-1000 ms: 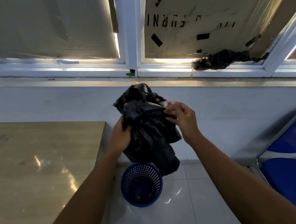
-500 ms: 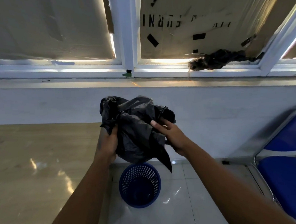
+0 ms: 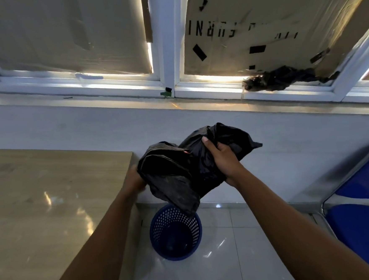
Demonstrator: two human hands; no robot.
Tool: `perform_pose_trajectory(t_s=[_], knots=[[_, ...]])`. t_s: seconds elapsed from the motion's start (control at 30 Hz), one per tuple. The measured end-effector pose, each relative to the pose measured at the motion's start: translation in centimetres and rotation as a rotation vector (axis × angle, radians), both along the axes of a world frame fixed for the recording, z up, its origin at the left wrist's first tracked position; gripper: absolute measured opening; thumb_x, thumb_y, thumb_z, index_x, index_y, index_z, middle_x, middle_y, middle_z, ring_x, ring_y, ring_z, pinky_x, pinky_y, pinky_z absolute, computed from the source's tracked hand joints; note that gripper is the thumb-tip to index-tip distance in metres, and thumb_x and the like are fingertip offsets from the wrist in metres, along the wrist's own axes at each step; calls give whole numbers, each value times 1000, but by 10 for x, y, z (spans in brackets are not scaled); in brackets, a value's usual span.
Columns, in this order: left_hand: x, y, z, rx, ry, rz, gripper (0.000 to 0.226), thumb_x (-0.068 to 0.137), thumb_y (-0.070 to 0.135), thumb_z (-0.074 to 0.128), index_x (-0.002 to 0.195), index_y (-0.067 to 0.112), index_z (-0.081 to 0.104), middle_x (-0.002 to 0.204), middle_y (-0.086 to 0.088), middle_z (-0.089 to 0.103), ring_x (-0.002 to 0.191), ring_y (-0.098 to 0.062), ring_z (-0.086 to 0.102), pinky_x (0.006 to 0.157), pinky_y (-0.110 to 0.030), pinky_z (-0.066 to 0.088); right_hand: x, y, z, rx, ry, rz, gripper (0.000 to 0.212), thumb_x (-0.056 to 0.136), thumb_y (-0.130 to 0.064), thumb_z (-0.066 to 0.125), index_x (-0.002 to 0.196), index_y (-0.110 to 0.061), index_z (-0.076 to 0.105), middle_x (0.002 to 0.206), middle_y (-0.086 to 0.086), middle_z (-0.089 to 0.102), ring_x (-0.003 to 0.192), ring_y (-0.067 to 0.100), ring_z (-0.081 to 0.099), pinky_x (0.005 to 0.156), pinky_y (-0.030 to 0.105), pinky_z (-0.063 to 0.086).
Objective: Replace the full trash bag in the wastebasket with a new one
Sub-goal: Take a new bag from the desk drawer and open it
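Hands meet in mid-air on a crumpled black plastic trash bag (image 3: 181, 172), held above a round blue perforated plastic wastebasket (image 3: 176, 234) standing on the white tiled floor (image 3: 252, 255). The right hand (image 3: 223, 159) has its fingers (image 3: 209, 145) curled over the bag's upper folds; the left hand (image 3: 136, 180) clutches its left side, fingertips hidden behind the plastic. A light wooden table (image 3: 52, 193) stands just beside the basket.

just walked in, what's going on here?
A person holds a crumpled black trash bag in both hands above the blue wastebasket on the floor. The left hand grips its lower left side, the right hand its upper part. The bag is bunched, not opened out, and the wastebasket shows no liner.
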State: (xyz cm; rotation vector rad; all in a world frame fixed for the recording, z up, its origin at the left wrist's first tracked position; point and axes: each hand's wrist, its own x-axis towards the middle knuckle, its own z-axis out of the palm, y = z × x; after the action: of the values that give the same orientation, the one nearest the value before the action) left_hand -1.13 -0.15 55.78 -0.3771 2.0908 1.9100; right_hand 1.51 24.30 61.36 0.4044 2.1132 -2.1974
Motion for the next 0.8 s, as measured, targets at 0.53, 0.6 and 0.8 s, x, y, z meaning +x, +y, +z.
perform_pose_trajectory(t_s=[0.53, 0.6, 0.8], knots=[[0, 64, -13, -541, 506, -615, 102, 80, 34, 73, 155, 37, 5, 149, -2, 45, 132, -23, 50, 104, -40, 48, -5, -12, -34, -191, -117, 80, 34, 98, -38, 63, 118, -13, 74, 116, 9, 76, 112, 26, 71, 103, 43, 54], [-5, 60, -21, -574, 572, -447, 67, 85, 16, 59, 147, 28, 36, 125, -7, 66, 110, -30, 65, 88, -40, 55, -6, -8, -48, -198, -54, -7, 35, 96, -46, 64, 113, -18, 76, 115, 8, 76, 111, 24, 72, 100, 44, 55], [-15, 44, -26, -431, 561, -216, 34, 87, 29, 50, 118, 19, 62, 94, -11, 74, 89, -26, 70, 74, -42, 57, -4, 21, -126, 201, 41, -442, 37, 86, -31, 73, 118, -20, 59, 116, 6, 67, 106, 25, 67, 99, 54, 54]])
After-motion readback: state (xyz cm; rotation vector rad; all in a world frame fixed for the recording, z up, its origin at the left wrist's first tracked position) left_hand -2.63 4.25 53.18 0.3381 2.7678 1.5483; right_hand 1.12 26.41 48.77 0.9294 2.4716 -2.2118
